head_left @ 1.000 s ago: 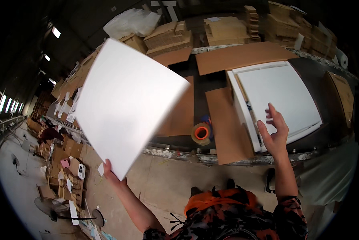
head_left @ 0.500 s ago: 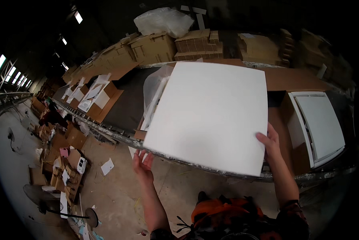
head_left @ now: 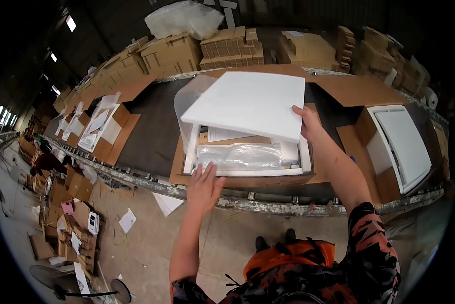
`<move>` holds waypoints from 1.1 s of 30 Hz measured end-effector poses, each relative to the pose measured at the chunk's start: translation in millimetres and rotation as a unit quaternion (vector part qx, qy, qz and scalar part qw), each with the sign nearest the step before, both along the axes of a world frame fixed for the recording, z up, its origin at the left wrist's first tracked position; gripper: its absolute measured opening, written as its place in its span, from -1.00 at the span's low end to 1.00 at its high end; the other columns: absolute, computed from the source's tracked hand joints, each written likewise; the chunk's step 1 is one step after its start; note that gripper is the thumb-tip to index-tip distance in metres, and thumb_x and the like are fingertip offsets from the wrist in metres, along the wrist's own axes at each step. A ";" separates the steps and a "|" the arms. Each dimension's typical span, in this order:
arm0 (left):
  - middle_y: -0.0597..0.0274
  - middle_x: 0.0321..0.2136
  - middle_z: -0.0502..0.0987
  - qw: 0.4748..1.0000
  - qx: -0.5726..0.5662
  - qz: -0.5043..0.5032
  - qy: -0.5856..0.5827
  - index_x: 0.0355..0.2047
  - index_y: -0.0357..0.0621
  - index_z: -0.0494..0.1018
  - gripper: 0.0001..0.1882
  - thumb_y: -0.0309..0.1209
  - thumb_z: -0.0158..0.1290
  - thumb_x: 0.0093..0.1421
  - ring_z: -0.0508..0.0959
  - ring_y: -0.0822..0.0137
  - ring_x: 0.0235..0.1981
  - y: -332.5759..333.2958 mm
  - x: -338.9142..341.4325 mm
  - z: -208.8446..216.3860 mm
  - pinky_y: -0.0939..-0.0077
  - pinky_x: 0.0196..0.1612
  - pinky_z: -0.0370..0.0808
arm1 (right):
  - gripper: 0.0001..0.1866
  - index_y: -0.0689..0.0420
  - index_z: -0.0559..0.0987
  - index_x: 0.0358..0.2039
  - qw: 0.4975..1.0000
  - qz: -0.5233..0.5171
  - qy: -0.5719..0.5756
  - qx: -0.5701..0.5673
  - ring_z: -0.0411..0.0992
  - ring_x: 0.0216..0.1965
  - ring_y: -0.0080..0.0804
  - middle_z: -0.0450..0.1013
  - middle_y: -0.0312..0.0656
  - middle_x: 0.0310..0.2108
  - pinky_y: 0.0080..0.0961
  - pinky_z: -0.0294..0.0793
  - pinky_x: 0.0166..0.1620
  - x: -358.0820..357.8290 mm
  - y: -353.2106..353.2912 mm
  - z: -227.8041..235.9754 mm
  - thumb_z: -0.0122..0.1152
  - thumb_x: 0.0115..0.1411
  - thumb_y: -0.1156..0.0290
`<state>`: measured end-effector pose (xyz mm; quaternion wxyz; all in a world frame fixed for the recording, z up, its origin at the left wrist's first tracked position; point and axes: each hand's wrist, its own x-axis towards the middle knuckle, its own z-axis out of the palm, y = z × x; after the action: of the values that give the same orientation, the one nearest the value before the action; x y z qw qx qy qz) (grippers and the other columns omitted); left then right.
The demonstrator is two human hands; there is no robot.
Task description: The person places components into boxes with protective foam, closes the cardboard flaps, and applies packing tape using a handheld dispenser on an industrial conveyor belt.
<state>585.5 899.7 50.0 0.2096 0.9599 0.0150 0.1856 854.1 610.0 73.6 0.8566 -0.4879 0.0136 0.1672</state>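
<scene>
A large white foam sheet (head_left: 253,104) hangs tilted over the far part of an open cardboard box (head_left: 268,181). My right hand (head_left: 307,121) grips the sheet at its right edge, thumb on top. Inside the box, white foam walls surround a clear plastic-wrapped bundle (head_left: 240,157), with pieces behind it partly hidden by the sheet. My left hand (head_left: 204,191) is at the box's near left rim, its fingers stretched out and holding nothing. Whether its fingertips press on the rim or the bundle, I cannot tell. Translucent wrap (head_left: 187,104) sticks up at the box's left side.
The box rests on a dark conveyor (head_left: 151,131) with a worn metal edge. Another foam-lined box (head_left: 400,147) stands right; several open boxes (head_left: 103,129) stand left. Behind are stacked cartons (head_left: 232,53). A person (head_left: 50,163) bends at the far left, near a fan (head_left: 55,281).
The foam sheet has moved away from me and tilted, exposing the box's contents. My left hand has moved right and up to the box's near rim. The view has shifted slightly.
</scene>
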 end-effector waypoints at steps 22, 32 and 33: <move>0.06 0.38 -0.08 0.905 0.180 -0.045 0.382 0.35 -0.10 -0.03 -0.17 0.25 -0.46 0.28 -0.03 -0.34 0.31 25.7 61.6 -37.5 0.04 0.33 0.01 | -0.39 0.27 0.37 0.14 0.610 0.288 -0.638 -0.370 0.11 0.30 -0.05 0.24 0.10 0.21 -0.25 0.06 0.33 -125.2 79.6 -18.4 -0.01 0.27 0.03; 0.15 0.36 0.00 0.886 0.141 -0.094 0.431 0.35 0.03 -0.01 -0.21 0.25 -0.50 0.28 0.00 -0.34 0.30 -1.2 78.4 -20.7 -0.02 0.34 -0.05 | 0.13 0.41 0.14 0.25 0.519 0.490 -0.380 -0.589 -0.02 0.35 0.05 -0.01 0.20 0.32 -0.31 -0.05 0.36 -103.7 83.8 -18.7 -0.17 0.08 -0.47; 0.14 0.36 -0.01 0.890 0.142 -0.081 0.426 0.35 0.02 -0.01 -0.21 0.25 -0.49 0.28 0.00 -0.35 0.30 -9.0 74.6 -18.2 -0.04 0.33 -0.03 | 0.12 0.43 0.19 0.22 0.518 0.457 -0.409 -0.596 0.01 0.33 0.04 0.04 0.20 0.30 -0.31 -0.01 0.34 -106.5 80.2 -24.8 -0.14 0.06 -0.47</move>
<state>660.0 890.7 31.8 0.0589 0.9643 -0.0012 -0.2583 747.6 690.2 48.8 0.0821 -0.8381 -0.4667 0.2703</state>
